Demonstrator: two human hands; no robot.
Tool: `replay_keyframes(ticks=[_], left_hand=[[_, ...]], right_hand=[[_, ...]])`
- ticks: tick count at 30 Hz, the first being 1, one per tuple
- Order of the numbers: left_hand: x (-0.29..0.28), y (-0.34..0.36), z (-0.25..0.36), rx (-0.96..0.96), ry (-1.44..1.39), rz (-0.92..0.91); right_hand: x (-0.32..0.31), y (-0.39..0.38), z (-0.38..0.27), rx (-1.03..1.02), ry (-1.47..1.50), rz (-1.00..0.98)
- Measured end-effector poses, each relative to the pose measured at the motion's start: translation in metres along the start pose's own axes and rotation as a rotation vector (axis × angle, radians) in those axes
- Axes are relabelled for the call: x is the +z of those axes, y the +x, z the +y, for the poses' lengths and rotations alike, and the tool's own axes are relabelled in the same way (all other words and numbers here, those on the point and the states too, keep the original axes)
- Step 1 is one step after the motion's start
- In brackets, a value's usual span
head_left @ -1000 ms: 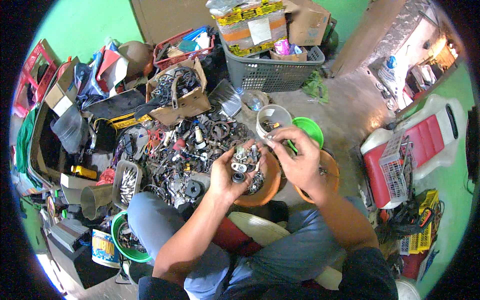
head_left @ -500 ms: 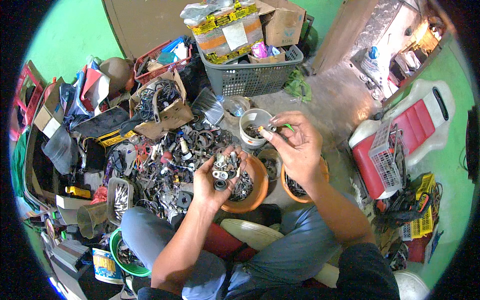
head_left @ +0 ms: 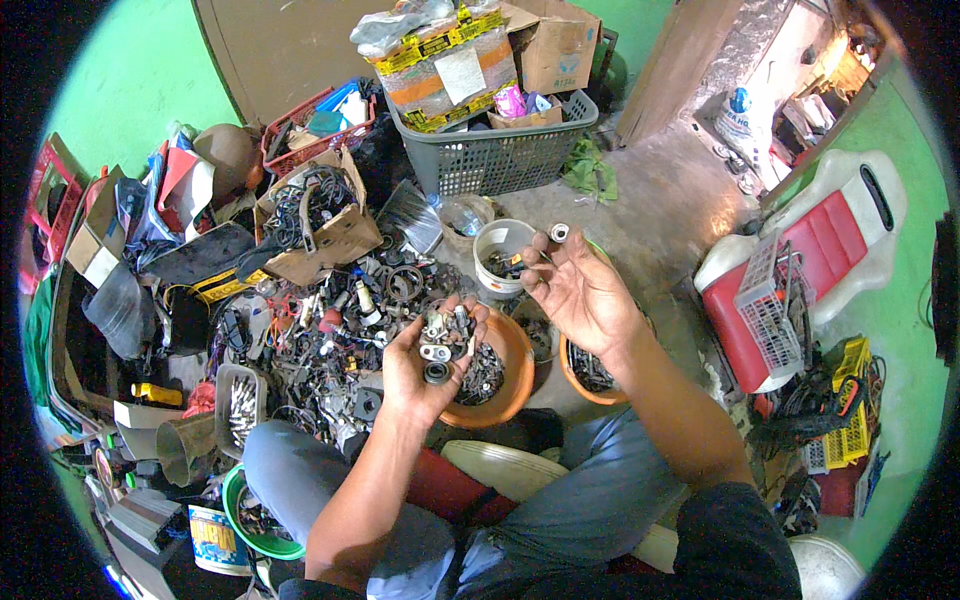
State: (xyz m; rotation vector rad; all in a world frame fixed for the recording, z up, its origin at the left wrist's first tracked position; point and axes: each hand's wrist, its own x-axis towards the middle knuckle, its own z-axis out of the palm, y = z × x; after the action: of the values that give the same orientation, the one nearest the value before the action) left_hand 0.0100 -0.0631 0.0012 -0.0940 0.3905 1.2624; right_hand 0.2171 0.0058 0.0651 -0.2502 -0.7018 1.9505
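My left hand [head_left: 410,385] is cupped palm up, curled around a handful of small worn metal parts [head_left: 435,352]. Among them are a light piece with two holes and a dark round ring [head_left: 436,372]. Farther right, my right hand [head_left: 585,305] is raised near a white bucket [head_left: 482,262], with its palm turned up. A small round metal part [head_left: 559,232] with a hole in it sits at its fingertips. Small dark parts lie inside the bucket, with an orange bit among them. A sliver of green shows behind the right fingers; I cannot tell what it belongs to.
An orange-brown pot [head_left: 520,375] and a second pot [head_left: 590,393] hold dark small parts. A heap of mixed parts [head_left: 320,330] spreads at left. Behind stands a loaded grey basket [head_left: 490,160]. A red and white seat [head_left: 830,260] is at right.
My right hand has turned palm up and its fingers have opened out somewhat. The orange bit formerly at its fingertips now shows inside the white bucket. The left hand keeps its handful.
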Motion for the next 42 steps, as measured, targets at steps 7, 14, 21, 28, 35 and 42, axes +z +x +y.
replay_keyframes(ticks=[7, 14, 21, 28, 35, 42], left_hand=[[0.003, -0.003, 0.001, -0.004, -0.024, 0.024], [0.002, -0.002, 0.001, -0.01, -0.021, 0.011], [0.002, -0.002, 0.001, -0.004, -0.018, 0.016], [0.0, -0.001, 0.001, 0.0, 0.0, -0.031], [0.002, -0.002, 0.002, 0.006, -0.017, 0.013], [0.0, 0.004, -0.003, -0.015, -0.014, 0.037]], right_hand=[[-0.003, 0.0, 0.003, 0.112, 0.132, -0.071], [0.008, -0.002, 0.0, 0.103, 0.042, -0.157], [0.007, -0.003, 0.002, 0.076, 0.018, -0.161], [0.002, -0.001, -0.003, 0.105, -0.056, -0.186], [-0.023, 0.012, -0.019, 0.158, -0.585, 0.078], [-0.186, 0.014, 0.024, 0.353, -1.651, 0.149]])
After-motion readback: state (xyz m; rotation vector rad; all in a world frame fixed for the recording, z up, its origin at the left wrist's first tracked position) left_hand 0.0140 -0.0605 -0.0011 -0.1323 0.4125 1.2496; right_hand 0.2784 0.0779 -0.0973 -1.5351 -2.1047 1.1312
